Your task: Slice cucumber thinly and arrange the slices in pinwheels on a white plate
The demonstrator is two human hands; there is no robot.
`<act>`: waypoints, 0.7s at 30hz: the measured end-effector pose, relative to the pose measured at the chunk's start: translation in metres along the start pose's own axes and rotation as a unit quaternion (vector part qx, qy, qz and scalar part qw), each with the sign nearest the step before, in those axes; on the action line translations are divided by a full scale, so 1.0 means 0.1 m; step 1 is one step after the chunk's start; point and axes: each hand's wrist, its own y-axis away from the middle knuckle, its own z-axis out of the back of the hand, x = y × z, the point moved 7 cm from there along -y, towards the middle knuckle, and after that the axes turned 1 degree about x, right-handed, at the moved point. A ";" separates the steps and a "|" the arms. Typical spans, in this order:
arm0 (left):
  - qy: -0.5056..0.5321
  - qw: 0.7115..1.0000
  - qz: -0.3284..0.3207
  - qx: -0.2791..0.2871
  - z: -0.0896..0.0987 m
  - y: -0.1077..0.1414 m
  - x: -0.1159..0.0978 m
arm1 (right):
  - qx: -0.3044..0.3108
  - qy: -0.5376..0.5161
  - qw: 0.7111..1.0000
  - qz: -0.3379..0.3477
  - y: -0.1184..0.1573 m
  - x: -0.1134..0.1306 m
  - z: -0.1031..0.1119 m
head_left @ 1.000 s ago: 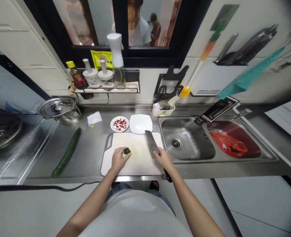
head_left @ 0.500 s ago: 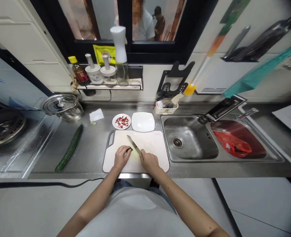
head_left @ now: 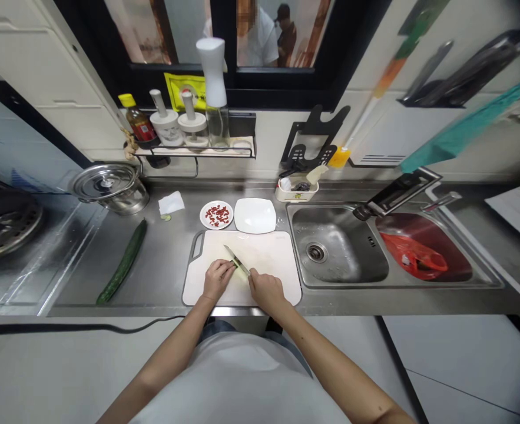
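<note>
My right hand [head_left: 265, 290] is closed round the handle of a knife [head_left: 237, 259], whose blade points up and left over the white cutting board [head_left: 281, 259]. Left of it, my left hand [head_left: 218, 279] pinches a small green piece, mostly hidden by the fingers, against the blade's side. A whole cucumber [head_left: 122, 262] lies on the steel counter to the left. Behind the board are a round plate of chopped red pieces [head_left: 216, 215] and a white square plate [head_left: 255, 215] with nothing on it.
A double sink [head_left: 343, 247] is on the right, with a red bag [head_left: 414, 257] in its far basin. A lidded pot [head_left: 113, 188] and a white paper [head_left: 171, 203] stand back left. Bottles line a shelf [head_left: 193, 152]. People show through the window.
The knife blade has turned flatter and come closer to the fingers of my left hand. The whole view has shifted slightly.
</note>
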 end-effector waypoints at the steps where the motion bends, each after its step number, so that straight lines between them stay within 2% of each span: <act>1: 0.000 1.000 0.000 0.002 0.00 0.00 0.00 | -0.002 0.001 1.000 0.000 0.00 0.01 0.00; 11: -0.006 1.000 -0.007 0.018 -0.01 -0.01 -0.03 | -0.007 0.003 1.000 0.011 0.00 0.05 -0.06; 17: -0.016 1.000 -0.015 0.020 0.00 -0.01 -0.05 | 0.024 0.016 0.999 0.014 0.01 0.13 -0.15; 21: -0.016 0.999 -0.021 0.022 0.01 -0.02 -0.08 | 0.019 0.017 1.000 0.017 0.00 0.16 -0.18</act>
